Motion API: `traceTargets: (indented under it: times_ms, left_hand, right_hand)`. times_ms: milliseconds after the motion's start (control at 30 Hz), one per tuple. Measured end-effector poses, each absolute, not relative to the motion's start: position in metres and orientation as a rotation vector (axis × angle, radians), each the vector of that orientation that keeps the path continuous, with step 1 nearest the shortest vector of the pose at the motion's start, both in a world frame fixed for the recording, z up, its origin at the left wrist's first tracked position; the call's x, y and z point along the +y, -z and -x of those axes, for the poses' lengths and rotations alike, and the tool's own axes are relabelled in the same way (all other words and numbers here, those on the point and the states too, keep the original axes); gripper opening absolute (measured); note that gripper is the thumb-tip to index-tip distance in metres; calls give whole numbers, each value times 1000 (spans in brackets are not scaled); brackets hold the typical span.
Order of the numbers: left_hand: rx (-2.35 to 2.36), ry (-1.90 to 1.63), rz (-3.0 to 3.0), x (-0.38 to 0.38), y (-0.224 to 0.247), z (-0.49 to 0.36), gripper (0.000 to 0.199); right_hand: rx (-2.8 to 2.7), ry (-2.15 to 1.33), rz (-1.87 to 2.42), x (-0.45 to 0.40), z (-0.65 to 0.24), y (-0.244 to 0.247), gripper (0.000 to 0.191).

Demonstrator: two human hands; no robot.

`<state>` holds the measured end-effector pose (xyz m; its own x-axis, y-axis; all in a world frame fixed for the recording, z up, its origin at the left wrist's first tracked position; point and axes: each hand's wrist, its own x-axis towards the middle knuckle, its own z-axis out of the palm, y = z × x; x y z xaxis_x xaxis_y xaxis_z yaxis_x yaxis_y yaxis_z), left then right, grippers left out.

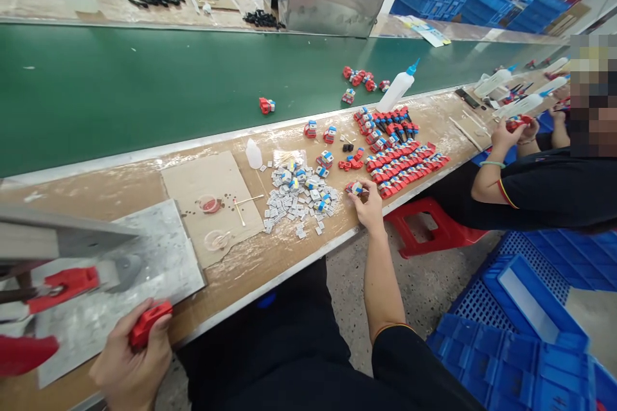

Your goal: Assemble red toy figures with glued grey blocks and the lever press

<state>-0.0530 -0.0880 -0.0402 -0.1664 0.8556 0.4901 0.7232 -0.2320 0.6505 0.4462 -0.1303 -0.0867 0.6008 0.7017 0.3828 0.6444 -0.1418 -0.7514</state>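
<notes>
My left hand (137,359) is closed round a red plastic piece (149,323), beside the metal plate (159,244) at the bench's left. Farther right, my right hand (369,205) pinches a small red, white and blue toy part (355,188) just over the bench edge. Left of that hand lies a heap of small grey plastic pieces (289,205), with some blue and white ones on top. Rows of red, white and blue assembled parts (405,167) stand to its right. Several similar loose parts (326,158) are scattered behind the heap.
A cardboard sheet (193,173) holds shallow dishes and cotton swabs. White squeeze bottles (396,91) stand along the green conveyor belt (183,90). A clamp with a red handle (62,289) sits at left. At right, a co-worker (544,186) handles a red part; blue crates (501,359) are on the floor.
</notes>
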Motion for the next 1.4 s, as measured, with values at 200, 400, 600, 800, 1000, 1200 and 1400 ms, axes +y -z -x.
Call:
traceTargets:
  times_ms: [200,400,600,800,1000,1200,1400]
  left_hand:
    - [1822,-1386,-1962,-89,50,59,37]
    - [1634,-1364,-2103,-93,64,71,28]
    - [1515,-1474,-2262,-96,69,64,27]
    - [1423,-1480,-2322,-96,64,65,21]
    - [1373,-1519,-2259,-97,65,67,19]
    - [1301,-1499,-2216,-97,63,66,19]
    - [1386,-1561,-2149,-101,73,64,29]
  right_hand:
    - [-1043,-30,1833,-126,-446,87,35]
    - [-1030,27,1715,-130,-433,73,38]
    - [-1349,-73,1348,-96,-373,29,40]
    - [-1897,-388,1532,8,-300,19,29]
    - [-1974,-411,1629,36,-295,29,31]
    - [-1928,-317,1706,3,-317,20,40]
    - [-1942,-129,1943,-13,-311,26,42]
